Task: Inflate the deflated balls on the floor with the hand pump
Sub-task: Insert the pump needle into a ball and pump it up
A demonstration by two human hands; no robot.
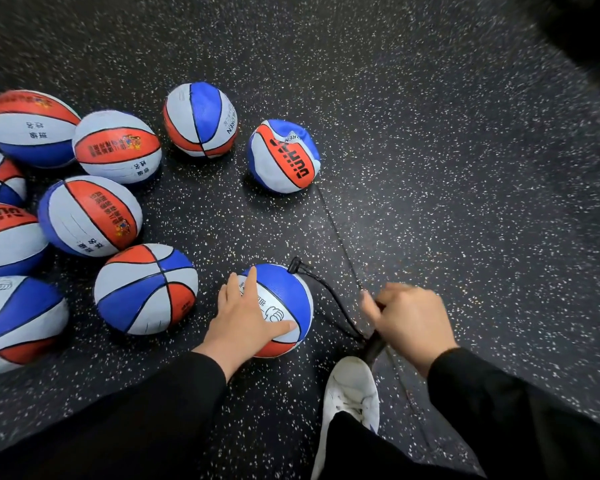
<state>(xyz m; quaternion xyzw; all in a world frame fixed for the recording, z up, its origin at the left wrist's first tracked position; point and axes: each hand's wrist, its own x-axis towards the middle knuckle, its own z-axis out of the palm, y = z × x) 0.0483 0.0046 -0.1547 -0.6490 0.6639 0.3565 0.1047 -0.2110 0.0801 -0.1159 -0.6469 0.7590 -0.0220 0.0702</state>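
Note:
A red, white and blue ball (286, 299) sits on the floor in front of me, round and full-looking. My left hand (248, 315) rests flat on its left side with fingers spread. A black hose (329, 292) runs from the ball's top to the black hand pump (374, 348). My right hand (409, 315) grips the pump's handle from above. A dented, crumpled ball (284, 156) lies farther back in the middle.
Several more red, white and blue balls (146, 289) crowd the left side of the black speckled floor (465, 202). My white shoe (352, 393) stands at the pump's base. A dark shape (589, 36) fills the top right corner.

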